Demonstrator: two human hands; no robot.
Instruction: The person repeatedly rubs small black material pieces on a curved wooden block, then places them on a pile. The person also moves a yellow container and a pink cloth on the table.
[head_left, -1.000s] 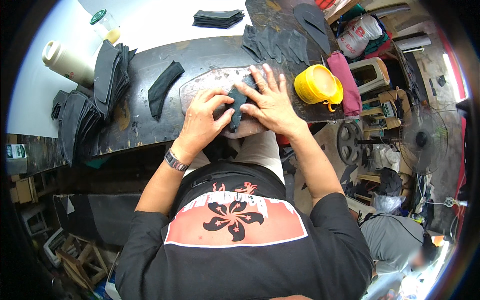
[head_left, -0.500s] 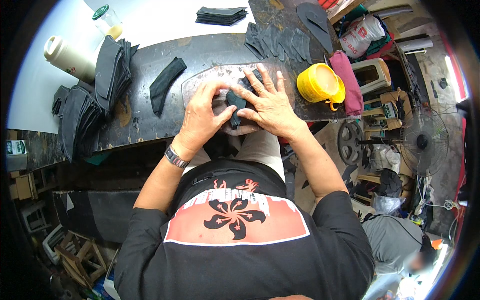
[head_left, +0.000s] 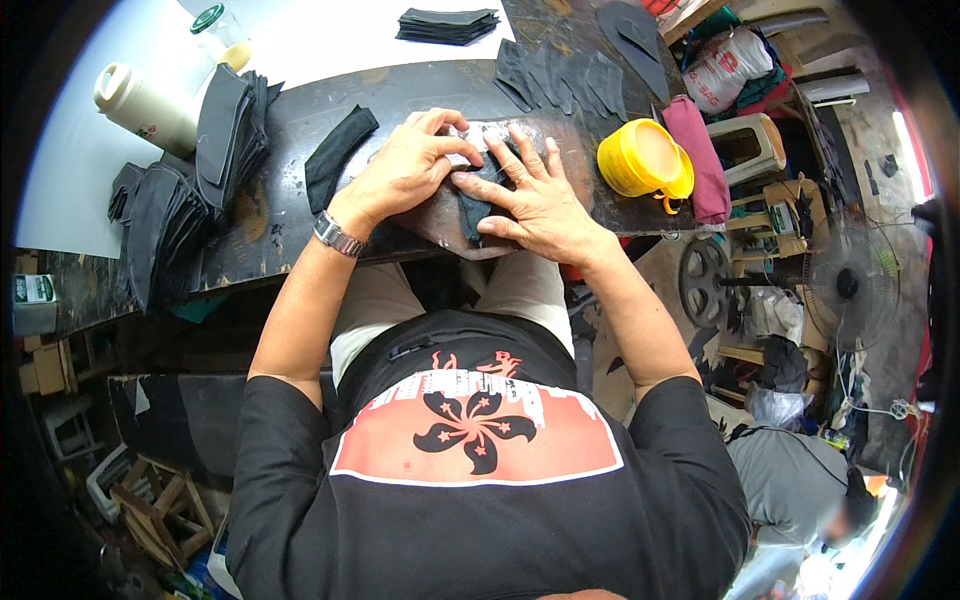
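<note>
Nearest, a black shirt (head_left: 480,540) with a red printed panel is filling the lower view, its lower part running off the edge. Both forearms are angling inward over the desk (head_left: 400,85), a metal watch (head_left: 338,235) circling the left wrist.

The right hand (head_left: 545,205) is lying palm down, its fingers spread wide and nearly straight; it is resting on a dark piece (head_left: 473,215) rather than gripping it, with the index finger and thumb reaching across it. The left hand (head_left: 415,165) is arching beside it with bent fingers, their tips hovering at or touching the piece's upper part; whether they are pinching it, I cannot tell. The piece is lying on a brownish board (head_left: 440,232) at the desk's near edge, and the hands are hiding much of its outline.

A curved black strip (head_left: 340,155) is lying left of the board, and a yellow tub (head_left: 630,160) is standing to its right, next to a rolled maroon cloth (head_left: 697,165). Further left, dark stacked pieces (head_left: 165,235) are crowding together, their lower layers hard to separate. Beyond the hands, thin black pieces (head_left: 560,80) are overlapping, so their number is unclear. Farther off, a flat black stack (head_left: 447,26) is sitting on a white sheet.
</note>
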